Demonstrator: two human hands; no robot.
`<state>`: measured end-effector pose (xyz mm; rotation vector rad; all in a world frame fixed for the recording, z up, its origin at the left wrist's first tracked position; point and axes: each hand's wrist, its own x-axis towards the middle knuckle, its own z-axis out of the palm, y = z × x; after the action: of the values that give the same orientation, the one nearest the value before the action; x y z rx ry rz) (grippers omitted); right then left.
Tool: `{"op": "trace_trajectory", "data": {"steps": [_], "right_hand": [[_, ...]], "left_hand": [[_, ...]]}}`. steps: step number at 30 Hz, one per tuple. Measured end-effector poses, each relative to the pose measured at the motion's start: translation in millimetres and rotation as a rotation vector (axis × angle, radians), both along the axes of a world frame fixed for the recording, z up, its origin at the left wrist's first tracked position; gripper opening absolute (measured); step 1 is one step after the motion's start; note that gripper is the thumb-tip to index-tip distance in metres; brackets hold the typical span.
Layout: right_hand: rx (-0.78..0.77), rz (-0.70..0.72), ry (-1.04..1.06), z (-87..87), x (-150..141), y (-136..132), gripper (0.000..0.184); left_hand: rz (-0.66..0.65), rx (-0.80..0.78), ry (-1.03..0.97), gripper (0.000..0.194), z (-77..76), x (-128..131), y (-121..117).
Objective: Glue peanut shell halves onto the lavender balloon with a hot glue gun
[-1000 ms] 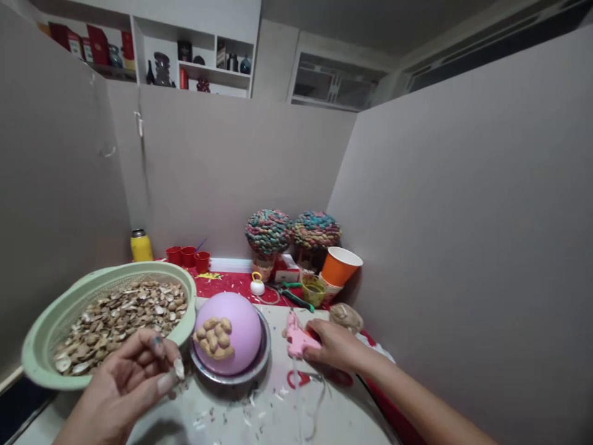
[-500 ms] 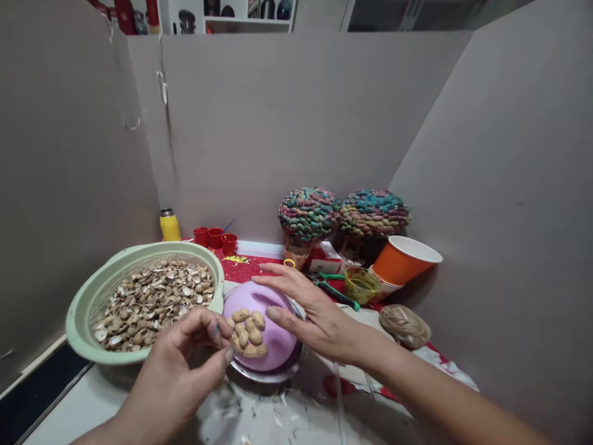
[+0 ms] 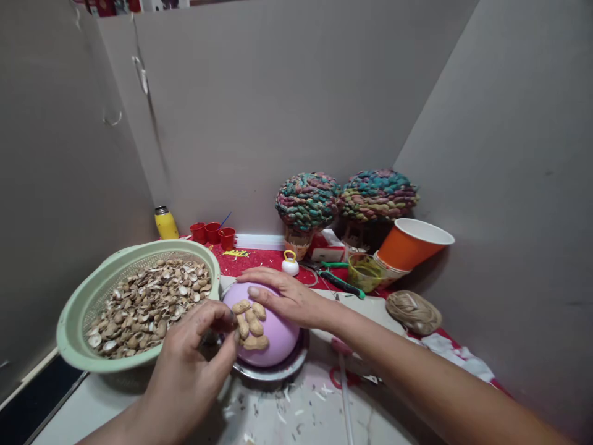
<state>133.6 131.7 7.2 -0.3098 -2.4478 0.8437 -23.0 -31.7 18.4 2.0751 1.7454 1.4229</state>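
A purple balloon (image 3: 278, 337) rests in a round metal bowl (image 3: 278, 374). Several peanut shells (image 3: 254, 322) sit in a cluster on its near left side. My right hand (image 3: 287, 296) lies over the balloon's top with its fingers stretched out, touching the surface. At the cluster's left edge, my left hand (image 3: 199, 352) has thumb and forefinger pinched together; whatever is between the tips is hidden. Left of the balloon stands a pale green colander (image 3: 69, 330) full of loose shell pieces (image 3: 148, 303).
Behind are a yellow bottle (image 3: 165, 224), red cups (image 3: 212, 233), two yarn-wrapped balloon shapes (image 3: 309, 201), green-handled pliers (image 3: 343, 284) and an orange paper cup (image 3: 412, 247). Twine (image 3: 414, 312) lies at right. Scissors (image 3: 345, 376) and a clear stick (image 3: 346, 402) lie in front.
My right hand has come down from hovering onto the balloon. My left hand remains pinched at the shells' left edge. The camera view has tilted down, showing less shelf.
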Motion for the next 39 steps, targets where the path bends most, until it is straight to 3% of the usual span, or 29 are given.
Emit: {"op": "trace_trajectory", "data": {"steps": [14,21,34,39], "right_hand": [[-0.007,-0.025,0.043,-3.5,0.5,0.2,0.037],[-0.011,-0.032,0.048,-3.5,0.2,-0.1,0.035],[0.012,-0.044,0.045,-1.7,3.7,-3.1,0.030],[0.003,-0.048,0.075,-3.1,4.0,-3.1,0.029]], "left_hand": [[-0.014,0.013,0.160,0.012,-0.3,6.0,11.0],[-0.060,0.092,0.185,0.019,1.0,8.3,14.1],[-0.039,0.153,0.287,0.021,-12.9,-2.0,15.8],[0.006,0.138,0.258,0.015,-10.7,3.1,18.3]]}}
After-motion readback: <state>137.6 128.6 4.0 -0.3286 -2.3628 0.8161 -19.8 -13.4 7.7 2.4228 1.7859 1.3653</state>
